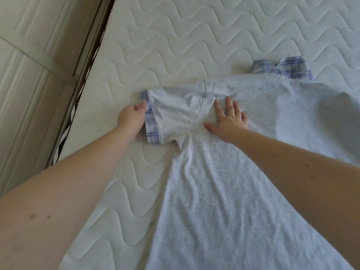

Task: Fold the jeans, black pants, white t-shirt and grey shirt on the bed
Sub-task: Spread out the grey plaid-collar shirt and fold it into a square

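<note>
Quilted mattress (175, 36) beneath grey shirt (214, 191)

Your two arms were bare from the bottom edge of the picture out to the fingertips; no sleeve, cuff, watch, bracelet or glove showed on either one. Your left hand (131, 118) carried no ring that could be made out, and your right hand (228, 121) showed four fingers and a thumb, all without rings, with short, unpainted nails. Your left forearm had two small dark marks close together on its near part, low at the left of the frame. Your right forearm had a couple of faint small spots toward the right edge. Both forearms were broad near the camera and narrowed toward the wrists.
</note>
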